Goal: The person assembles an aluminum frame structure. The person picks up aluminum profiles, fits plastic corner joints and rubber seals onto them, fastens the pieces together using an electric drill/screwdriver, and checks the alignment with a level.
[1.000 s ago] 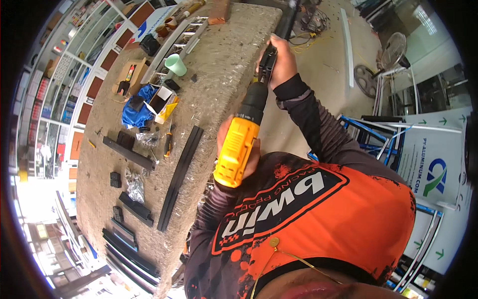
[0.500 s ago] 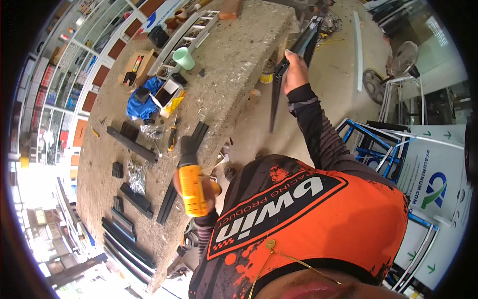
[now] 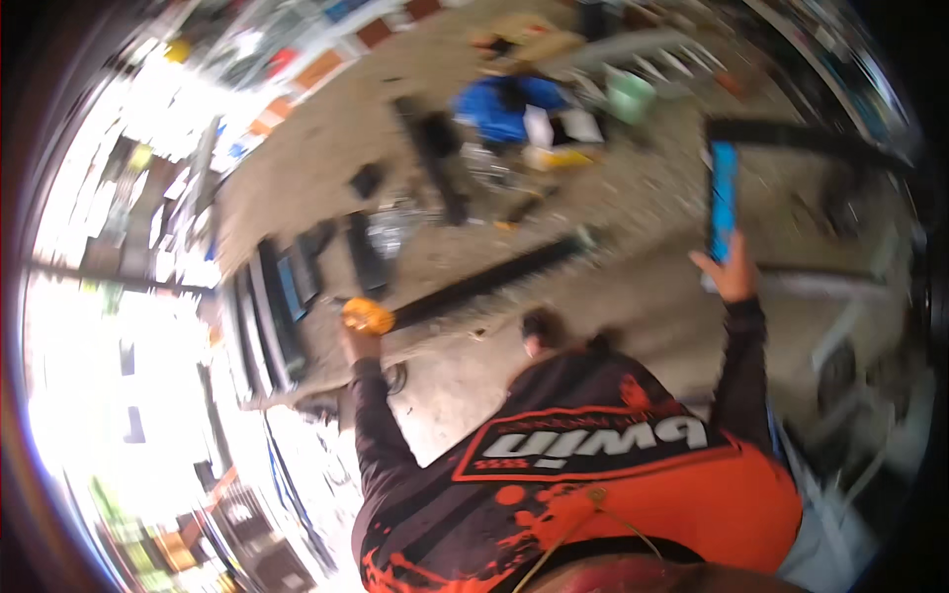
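shirt (image 3: 647, 491): orange, black | sleeves (image 3: 382, 423): long, dark | necklace (image 3: 597, 496): thin, gold

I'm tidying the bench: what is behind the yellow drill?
Beside the yellow drill, a long black bar shows on the bench. Whatever lies directly behind the drill and left hand is covered and cannot be seen.

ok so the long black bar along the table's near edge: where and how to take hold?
Probably mid-length, pinched across its narrow width, from above and the wearer's side. The long bar is slim and lies along the near edge of the table, while the clear bag sits beyond it. Avoid its left end: the drill overlaps it in view.
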Tool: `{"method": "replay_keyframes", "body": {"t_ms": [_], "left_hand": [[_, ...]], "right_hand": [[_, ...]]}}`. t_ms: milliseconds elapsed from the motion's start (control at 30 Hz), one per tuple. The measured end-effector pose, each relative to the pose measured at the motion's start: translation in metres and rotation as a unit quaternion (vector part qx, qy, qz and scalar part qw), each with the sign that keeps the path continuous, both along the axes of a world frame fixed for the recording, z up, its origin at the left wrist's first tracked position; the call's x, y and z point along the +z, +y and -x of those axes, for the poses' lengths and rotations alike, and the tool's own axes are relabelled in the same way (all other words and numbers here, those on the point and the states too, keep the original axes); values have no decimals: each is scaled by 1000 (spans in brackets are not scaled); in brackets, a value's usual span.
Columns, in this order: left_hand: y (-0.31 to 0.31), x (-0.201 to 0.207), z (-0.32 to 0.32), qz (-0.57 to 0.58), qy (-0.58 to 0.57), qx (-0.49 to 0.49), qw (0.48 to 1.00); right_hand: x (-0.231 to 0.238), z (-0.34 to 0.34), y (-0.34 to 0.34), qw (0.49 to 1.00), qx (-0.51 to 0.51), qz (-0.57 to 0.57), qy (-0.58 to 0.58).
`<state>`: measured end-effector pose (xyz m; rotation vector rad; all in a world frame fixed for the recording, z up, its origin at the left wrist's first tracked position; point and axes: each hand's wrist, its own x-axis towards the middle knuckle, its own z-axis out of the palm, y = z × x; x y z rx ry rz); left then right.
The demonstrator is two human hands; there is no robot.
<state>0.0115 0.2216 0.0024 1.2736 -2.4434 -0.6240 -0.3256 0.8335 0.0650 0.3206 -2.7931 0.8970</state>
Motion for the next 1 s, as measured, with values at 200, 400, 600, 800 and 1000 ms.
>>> {"method": "replay_keyframes", "body": {"t_ms": [200, 400, 600, 800, 1000], "left_hand": [[-69, -5, 8, -5, -132, 196, 972], [-44, 23, 39, 32, 80, 52, 995], [64, 61, 179, -134, 203, -239, 940], [157, 105, 287, -54, 314, -389, 865], [196, 105, 339, -220, 317, -310, 869]], "right_hand": [[-20, 37, -33, 992, 70, -105, -2], [-42, 70, -77, 962, 84, -256, -36], [-71, 106, -103, 946, 129, -291, -62], [-91, 143, -132, 900, 206, -380, 64], [-105, 164, -147, 877, 263, -381, 131]]}}
